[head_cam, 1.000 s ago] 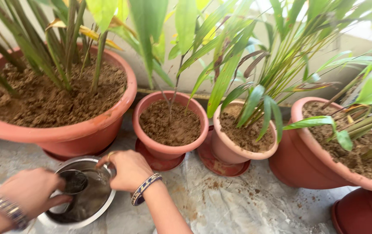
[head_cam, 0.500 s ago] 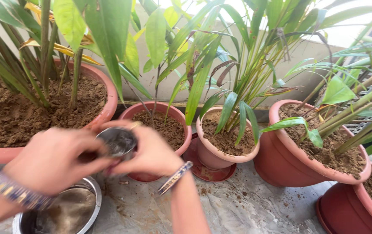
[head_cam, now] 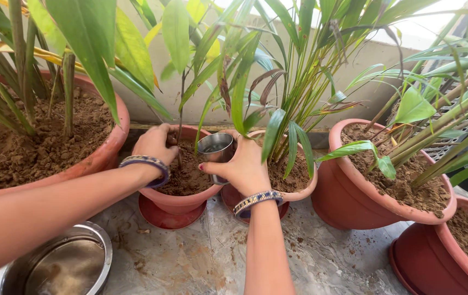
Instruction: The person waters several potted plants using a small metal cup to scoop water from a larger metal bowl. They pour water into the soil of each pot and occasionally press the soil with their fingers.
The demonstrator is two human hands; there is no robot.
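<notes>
Both hands have moved forward off the steel bowl and now sit over the small terracotta pot. Arms extended, roughly parallel, bangles on both wrists. Right hand is clamped round a small steel cup, fingers wrapped on its wall, cup tilted toward the soil at the pot's right rim. Left hand is curled loosely, fingertips touching the soil next to the thin stem (can't tell if it grips the stem). Soil is brown and crumbly; pots are smooth, round, reddish plastic on saucers. Cup and bowl are shiny metal, bowl at bottom left on the mottled stone floor.
</notes>
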